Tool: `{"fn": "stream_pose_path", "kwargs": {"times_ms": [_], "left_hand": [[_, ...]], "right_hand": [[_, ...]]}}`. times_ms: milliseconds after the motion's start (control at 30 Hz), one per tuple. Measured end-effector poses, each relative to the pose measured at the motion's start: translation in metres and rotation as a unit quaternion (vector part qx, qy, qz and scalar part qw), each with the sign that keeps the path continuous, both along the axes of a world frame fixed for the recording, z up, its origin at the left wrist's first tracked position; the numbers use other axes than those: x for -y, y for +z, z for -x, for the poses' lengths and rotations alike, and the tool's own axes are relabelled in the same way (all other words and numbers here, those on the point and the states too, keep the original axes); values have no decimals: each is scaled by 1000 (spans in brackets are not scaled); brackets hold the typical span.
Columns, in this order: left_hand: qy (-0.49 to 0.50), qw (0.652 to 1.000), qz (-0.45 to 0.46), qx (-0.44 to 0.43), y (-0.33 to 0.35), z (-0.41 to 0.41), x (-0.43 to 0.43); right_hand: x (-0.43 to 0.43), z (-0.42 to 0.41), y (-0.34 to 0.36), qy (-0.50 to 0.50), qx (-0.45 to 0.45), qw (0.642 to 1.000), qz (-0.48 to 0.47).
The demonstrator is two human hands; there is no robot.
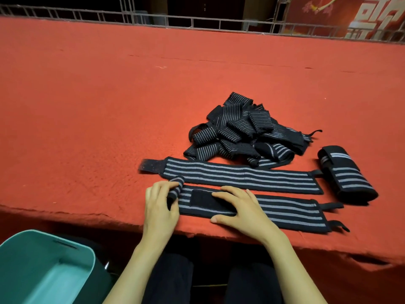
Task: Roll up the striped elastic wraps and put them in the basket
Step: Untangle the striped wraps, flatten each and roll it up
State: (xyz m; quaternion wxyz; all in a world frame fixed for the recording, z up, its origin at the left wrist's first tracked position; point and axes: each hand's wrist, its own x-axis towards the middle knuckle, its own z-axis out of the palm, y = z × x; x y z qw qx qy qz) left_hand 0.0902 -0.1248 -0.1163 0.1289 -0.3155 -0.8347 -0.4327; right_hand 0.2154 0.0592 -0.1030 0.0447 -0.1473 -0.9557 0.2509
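**Near wrap started at its left end**

The near wrap (285,212) is black with grey lengthwise stripes and a black fuzzy patch (201,199) near its left end. It lies flat, long axis left to right, dipping a little toward the right. Its thin loop tails point right.

The left hand (158,207) pinches the left end, curled into a small roll, between thumb and fingers. The right hand (243,207) lies flat on the strip, fingers loosely spread and tips on the patch.

The far wrap (241,176) lies just beyond, nearly parallel. Behind it sits a loose pile (241,130), and a rolled wrap (346,174) lies at the right.

The near wrap runs close along the table's (87,106) front edge. Red cloth stretches wide to the left. The basket (87,257) sits below that edge, lower left.
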Motion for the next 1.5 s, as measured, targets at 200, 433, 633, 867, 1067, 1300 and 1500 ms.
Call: {"fn": "stream_pose_path", "kwargs": {"times_ms": [200,433,633,867,1067,1300,1500], "left_hand": [[-72,996,6,59,6,-10,0],[-60,979,-21,193,19,-2,2],[-28,966,74,248,27,10,-3],[-57,957,25,285,26,12,-12],[-70,953,-48,291,24,20,-7],[-19,995,-26,91,17,15,0],[-92,996,-4,0,4,1,-13]], "right_hand": [[-13,-12,-6,9,-23,1000,-6],[-11,-15,-11,11,-53,998,-37],[-13,-15,-14,5,-80,996,-24],[-17,-17,-10,-9,-80,997,4],[-20,-22,-10,-29,-80,996,-36],[-8,-21,-23,-35,-135,985,-106],[-11,-22,-16,-37,-113,989,-85]]}}
